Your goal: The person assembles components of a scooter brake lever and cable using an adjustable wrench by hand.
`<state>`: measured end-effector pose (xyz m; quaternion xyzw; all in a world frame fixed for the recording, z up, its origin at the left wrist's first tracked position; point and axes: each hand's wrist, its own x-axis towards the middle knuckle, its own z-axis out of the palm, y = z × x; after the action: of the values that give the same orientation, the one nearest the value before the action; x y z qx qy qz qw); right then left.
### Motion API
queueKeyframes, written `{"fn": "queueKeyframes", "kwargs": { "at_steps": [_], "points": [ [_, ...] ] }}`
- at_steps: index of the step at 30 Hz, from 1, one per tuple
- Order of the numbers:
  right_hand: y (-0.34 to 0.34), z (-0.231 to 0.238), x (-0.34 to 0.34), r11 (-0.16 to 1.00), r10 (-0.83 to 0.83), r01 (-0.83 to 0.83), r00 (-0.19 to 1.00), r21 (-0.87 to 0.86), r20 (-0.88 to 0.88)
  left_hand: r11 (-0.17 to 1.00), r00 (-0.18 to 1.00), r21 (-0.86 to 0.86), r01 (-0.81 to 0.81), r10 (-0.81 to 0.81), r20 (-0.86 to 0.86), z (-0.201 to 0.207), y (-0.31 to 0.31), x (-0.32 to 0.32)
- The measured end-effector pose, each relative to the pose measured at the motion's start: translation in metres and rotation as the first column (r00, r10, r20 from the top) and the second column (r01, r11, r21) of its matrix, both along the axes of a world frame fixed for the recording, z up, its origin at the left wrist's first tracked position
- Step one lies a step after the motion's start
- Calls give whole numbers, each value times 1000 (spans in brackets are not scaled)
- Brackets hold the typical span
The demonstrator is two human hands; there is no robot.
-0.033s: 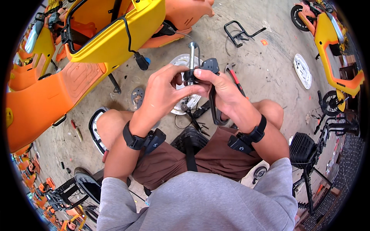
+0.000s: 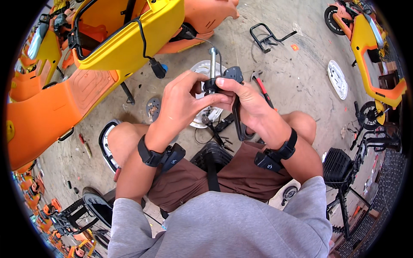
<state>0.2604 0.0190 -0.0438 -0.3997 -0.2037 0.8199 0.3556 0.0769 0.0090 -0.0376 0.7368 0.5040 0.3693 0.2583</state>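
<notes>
Both hands [image 2: 180,98] [image 2: 254,101] close together in pinch grips, forearms [image 2: 134,180] [image 2: 304,160] slanted inward from below.

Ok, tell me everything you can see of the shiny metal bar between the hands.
The bar is slim, straight and silver, apparently polished metal, with a wider far end. It points away from the person, overlapping the white panel in this view. A black collar appears to surround its nearer part, with bright metal showing just below. The left hand and right hand hold it at that collar. A dark cable runs along its right; contact is unclear. Fingers hide the near end.
</notes>
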Motion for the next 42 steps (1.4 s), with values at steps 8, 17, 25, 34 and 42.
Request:
{"fn": "queueKeyframes", "kwargs": {
  "at_steps": [8, 17, 25, 34, 42],
  "points": [
    [-3, 2, 1, 998, 26, -30, 997, -51, -79, 959, 998, 278, 63, -62, -13, -7, 7, 2],
    [-9, 8, 2, 998, 1, -10, 992, -70, -124, 973, 971, 67, 220, -225, 84, 8, 6, -7],
    [-8, 10, 0, 999, 26, -29, 996, -38, -84, 977, 969, 69, 204, -211, 131, 1, 5, -4],
    [1, 0, -16, 997, -80, 80, 992, 0, -93, 989, 988, 27, -147, 146, 57, -3, -3, -4],
    [-13, -8, 10, 900, -231, 147, 959, 411, 163, 796, 665, -465, 389, 107, 740, 4, -11, 5]
  ]
}}
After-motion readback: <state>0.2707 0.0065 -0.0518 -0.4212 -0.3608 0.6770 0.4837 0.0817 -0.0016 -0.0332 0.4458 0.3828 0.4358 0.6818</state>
